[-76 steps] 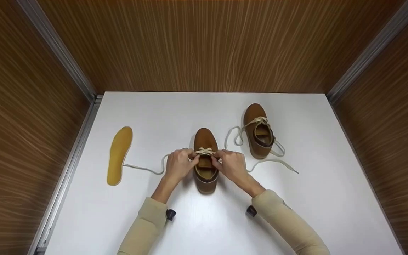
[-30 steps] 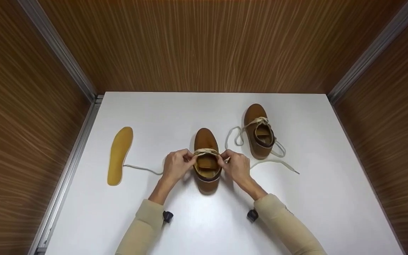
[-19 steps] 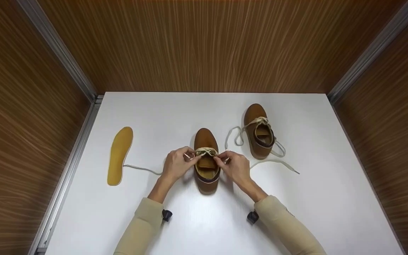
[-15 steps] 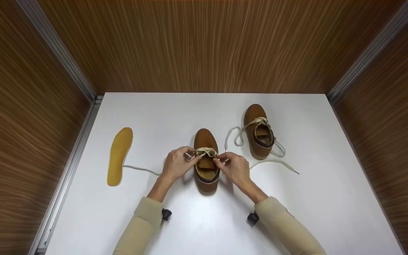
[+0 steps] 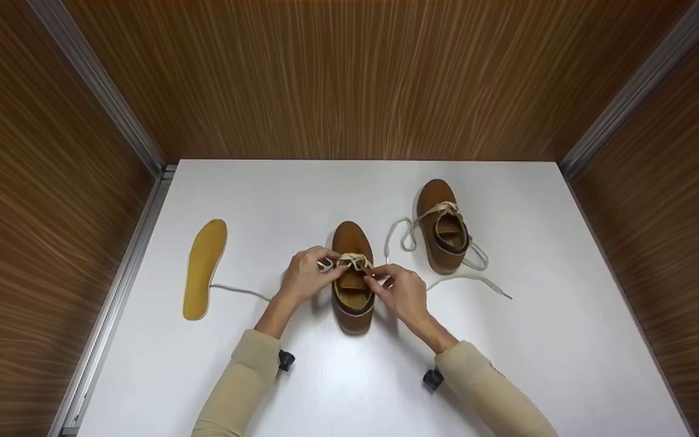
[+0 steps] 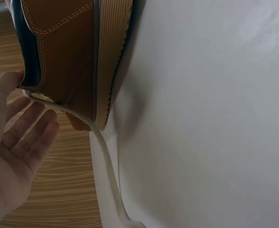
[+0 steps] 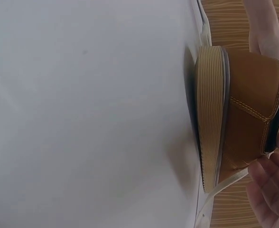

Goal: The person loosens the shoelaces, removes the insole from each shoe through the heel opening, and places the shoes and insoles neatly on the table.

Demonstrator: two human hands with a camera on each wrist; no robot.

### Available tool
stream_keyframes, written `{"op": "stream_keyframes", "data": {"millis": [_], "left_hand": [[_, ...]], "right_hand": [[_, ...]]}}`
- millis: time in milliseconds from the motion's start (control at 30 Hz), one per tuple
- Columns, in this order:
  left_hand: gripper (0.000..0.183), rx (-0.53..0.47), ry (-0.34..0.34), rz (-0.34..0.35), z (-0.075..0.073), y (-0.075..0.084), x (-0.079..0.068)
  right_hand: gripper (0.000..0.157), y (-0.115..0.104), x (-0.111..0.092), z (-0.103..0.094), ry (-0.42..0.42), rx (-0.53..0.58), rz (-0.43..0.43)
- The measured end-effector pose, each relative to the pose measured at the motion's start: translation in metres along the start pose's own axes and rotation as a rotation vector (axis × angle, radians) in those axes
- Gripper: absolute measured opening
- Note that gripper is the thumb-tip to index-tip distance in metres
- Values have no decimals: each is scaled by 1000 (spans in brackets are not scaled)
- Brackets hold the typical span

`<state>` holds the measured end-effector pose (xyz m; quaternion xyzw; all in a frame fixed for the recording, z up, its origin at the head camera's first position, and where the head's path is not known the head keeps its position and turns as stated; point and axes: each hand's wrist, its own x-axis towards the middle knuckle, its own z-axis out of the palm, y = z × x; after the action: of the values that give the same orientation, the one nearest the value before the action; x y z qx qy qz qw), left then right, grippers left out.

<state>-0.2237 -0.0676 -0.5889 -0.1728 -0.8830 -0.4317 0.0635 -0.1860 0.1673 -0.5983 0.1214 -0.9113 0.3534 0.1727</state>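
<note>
A brown leather shoe [image 5: 351,238] stands upright on the white table, toe pointing away, its cream shoelace [image 5: 354,261] crossing the front of the opening. On its left side, the left hand [image 5: 306,276] pinches the top corner of the lace flap. The right hand [image 5: 403,292] pinches the matching flap on the other side. In the left wrist view the thumb touches the shoe's dark collar [image 6: 30,61], while the other fingers lie loose under the lace. Seen from the right wrist, fingertips meet the shoe [image 7: 248,95] where the lace leaves it.
A second brown shoe [image 5: 431,233] with long loose laces stands at the back right. A tan insole [image 5: 204,270] lies on the left of the table. Brown wood-grain panels [image 5: 349,79] enclose the back and both sides.
The shoe's opening, spread wide about a second ago, has narrowed again. The left hand has shifted slightly away from the person, and the right slightly inward and toward the person. Second shoe and insole stay put.
</note>
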Motion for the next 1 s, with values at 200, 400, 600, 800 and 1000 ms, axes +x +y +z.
{"op": "stream_keyframes", "data": {"millis": [200, 400, 600, 800, 1000], "left_hand": [[22, -53, -27, 17, 0, 0, 1], [14, -65, -19, 47, 2, -2, 1], [9, -42, 3, 63, 2, -3, 0], [8, -36, 26, 74, 3, -4, -5], [7, -48, 45, 70, 4, -2, -12]], "right_hand": [[15, -2, 1, 0, 11, -17, -14], [13, -3, 1, 0, 11, -32, -27], [12, -1, 4, 1, 21, -41, -47], [11, 3, 9, 1, 25, -69, -52], [10, 5, 14, 0, 13, -81, -62]]}}
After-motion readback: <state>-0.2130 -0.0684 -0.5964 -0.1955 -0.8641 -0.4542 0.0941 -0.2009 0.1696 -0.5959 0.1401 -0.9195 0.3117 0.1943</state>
